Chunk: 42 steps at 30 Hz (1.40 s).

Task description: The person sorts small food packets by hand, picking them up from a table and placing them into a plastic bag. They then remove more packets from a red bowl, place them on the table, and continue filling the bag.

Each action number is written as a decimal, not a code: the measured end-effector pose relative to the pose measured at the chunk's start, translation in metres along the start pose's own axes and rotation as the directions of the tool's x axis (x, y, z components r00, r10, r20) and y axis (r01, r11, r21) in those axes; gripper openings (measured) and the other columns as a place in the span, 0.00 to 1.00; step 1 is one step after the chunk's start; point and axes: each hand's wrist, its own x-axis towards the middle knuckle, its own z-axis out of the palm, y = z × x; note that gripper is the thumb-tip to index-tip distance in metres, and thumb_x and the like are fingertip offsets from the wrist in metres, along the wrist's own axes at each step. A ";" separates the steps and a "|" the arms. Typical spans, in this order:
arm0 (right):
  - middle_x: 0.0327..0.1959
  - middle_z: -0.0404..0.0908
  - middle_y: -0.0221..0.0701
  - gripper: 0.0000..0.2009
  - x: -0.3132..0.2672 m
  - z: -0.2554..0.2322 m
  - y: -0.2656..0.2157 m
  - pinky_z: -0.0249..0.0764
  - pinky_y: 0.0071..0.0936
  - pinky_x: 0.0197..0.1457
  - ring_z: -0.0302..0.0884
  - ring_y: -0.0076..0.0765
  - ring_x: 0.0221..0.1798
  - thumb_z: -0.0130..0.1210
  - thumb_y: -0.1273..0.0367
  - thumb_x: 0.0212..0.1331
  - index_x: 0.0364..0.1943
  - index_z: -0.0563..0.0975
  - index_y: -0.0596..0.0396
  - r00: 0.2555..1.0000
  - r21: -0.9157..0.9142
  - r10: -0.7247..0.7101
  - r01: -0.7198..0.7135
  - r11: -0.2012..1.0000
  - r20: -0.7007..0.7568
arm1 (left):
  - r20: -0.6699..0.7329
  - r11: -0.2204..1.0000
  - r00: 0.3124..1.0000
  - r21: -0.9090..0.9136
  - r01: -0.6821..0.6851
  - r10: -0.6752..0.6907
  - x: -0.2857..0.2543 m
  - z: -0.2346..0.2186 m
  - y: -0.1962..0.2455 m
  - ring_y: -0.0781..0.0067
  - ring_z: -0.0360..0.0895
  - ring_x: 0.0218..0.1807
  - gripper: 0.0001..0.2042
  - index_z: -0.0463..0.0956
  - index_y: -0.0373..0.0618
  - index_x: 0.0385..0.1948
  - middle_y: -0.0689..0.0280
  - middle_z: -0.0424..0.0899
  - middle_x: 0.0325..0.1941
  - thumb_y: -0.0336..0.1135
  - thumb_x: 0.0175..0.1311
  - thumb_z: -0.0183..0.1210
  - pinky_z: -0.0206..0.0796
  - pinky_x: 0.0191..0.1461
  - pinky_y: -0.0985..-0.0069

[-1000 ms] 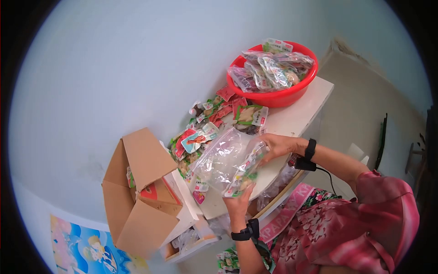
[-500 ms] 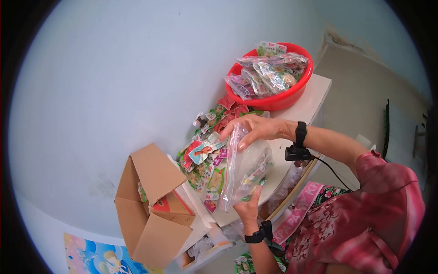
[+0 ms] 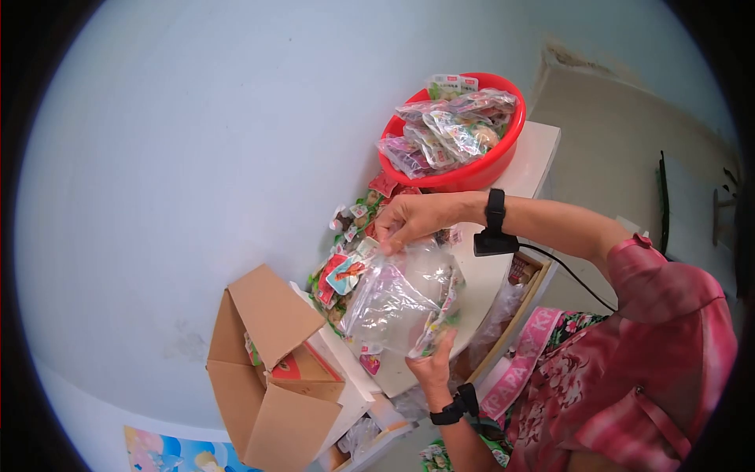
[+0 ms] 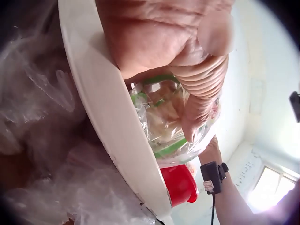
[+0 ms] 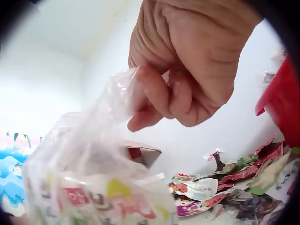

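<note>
1. The clear bag (image 3: 405,303), half a second ago upright on edge, is now hanging broadside above the surface (image 3: 480,287).
2. The right hand (image 3: 417,219) is pinching its top edge; the left hand (image 3: 432,362) is gripping its snack-filled bottom.
3. Loose packets (image 3: 346,271) are crowding the wall side; the cardboard box (image 3: 271,370) is hemming the left, the red basin (image 3: 456,130) standing beyond.

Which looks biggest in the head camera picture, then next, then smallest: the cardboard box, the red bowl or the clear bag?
1. cardboard box, though it sits nearer the camera.
2. red bowl
3. clear bag, close to the bowl in size, so that order is unsure.
</note>
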 end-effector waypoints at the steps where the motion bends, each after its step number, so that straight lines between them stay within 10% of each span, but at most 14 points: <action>1: 0.29 0.85 0.25 0.08 0.002 -0.001 0.011 0.74 0.21 0.38 0.80 0.18 0.30 0.67 0.67 0.66 0.39 0.84 0.58 1.000 -0.057 0.013 -0.012 0.998 0.026 | 0.000 1.000 1.000 0.011 -0.008 0.008 0.000 0.000 0.000 0.76 0.83 0.46 0.22 0.81 0.30 0.51 0.63 0.87 0.47 0.21 0.52 0.74 0.76 0.52 0.75; 16: 0.32 0.88 0.29 0.10 0.025 0.032 0.095 0.76 0.28 0.39 0.82 0.23 0.34 0.70 0.70 0.59 0.41 0.86 0.60 0.892 -0.132 0.108 -0.055 0.990 0.438 | -0.168 0.997 0.985 0.065 -0.032 0.043 -0.015 0.004 -0.002 0.66 0.82 0.52 0.28 0.75 0.29 0.58 0.57 0.85 0.53 0.22 0.53 0.75 0.74 0.61 0.68; 22: 0.33 0.88 0.31 0.12 0.023 0.030 0.100 0.76 0.30 0.39 0.82 0.26 0.36 0.71 0.70 0.55 0.41 0.85 0.60 0.874 -0.207 0.165 -0.076 0.975 0.456 | -0.340 0.895 0.894 0.426 -0.131 0.292 -0.039 0.008 0.015 0.54 0.68 0.73 0.44 0.58 0.33 0.72 0.48 0.67 0.73 0.25 0.52 0.76 0.64 0.75 0.55; 28: 0.33 0.87 0.33 0.12 0.023 0.029 0.106 0.76 0.31 0.39 0.83 0.28 0.37 0.72 0.69 0.54 0.40 0.85 0.61 0.878 -0.233 0.150 -0.046 0.971 0.454 | -0.139 0.668 0.901 0.719 -0.193 0.410 -0.022 0.022 0.083 0.48 0.62 0.78 0.53 0.50 0.39 0.80 0.47 0.62 0.78 0.28 0.50 0.75 0.49 0.83 0.53; 33: 0.34 0.87 0.35 0.12 0.013 0.022 0.118 0.76 0.32 0.40 0.83 0.31 0.37 0.70 0.68 0.56 0.40 0.84 0.61 0.948 -0.303 0.087 0.011 0.953 0.308 | -0.178 0.886 0.956 0.443 -0.135 0.235 0.001 0.018 0.048 0.50 0.64 0.76 0.48 0.53 0.34 0.78 0.46 0.63 0.77 0.28 0.55 0.74 0.51 0.81 0.57; 37: 0.44 0.87 0.34 0.14 -0.015 0.029 0.091 0.78 0.33 0.49 0.84 0.32 0.46 0.64 0.61 0.68 0.47 0.84 0.58 0.951 -0.203 -0.168 0.116 0.972 -0.258 | -0.332 0.993 0.938 0.089 -0.074 0.100 0.005 0.024 0.045 0.55 0.69 0.72 0.44 0.55 0.32 0.77 0.48 0.65 0.75 0.27 0.59 0.71 0.61 0.75 0.60; 40: 0.58 0.83 0.35 0.21 -0.043 0.037 0.060 0.75 0.34 0.62 0.79 0.34 0.61 0.64 0.59 0.68 0.60 0.80 0.55 0.949 0.173 -0.159 0.211 0.962 -0.272 | -0.280 0.998 0.960 -0.041 -0.037 0.024 0.008 0.009 0.019 0.60 0.71 0.69 0.44 0.55 0.31 0.77 0.49 0.67 0.73 0.25 0.59 0.71 0.67 0.71 0.63; 42: 0.69 0.74 0.38 0.34 -0.053 0.045 0.071 0.67 0.39 0.74 0.70 0.36 0.72 0.70 0.58 0.63 0.70 0.71 0.54 0.970 0.111 -0.174 0.195 0.975 -0.169 | -0.243 0.993 0.970 -0.119 -0.022 -0.008 0.009 0.010 0.013 0.61 0.75 0.66 0.40 0.59 0.30 0.74 0.51 0.71 0.70 0.24 0.59 0.70 0.69 0.69 0.65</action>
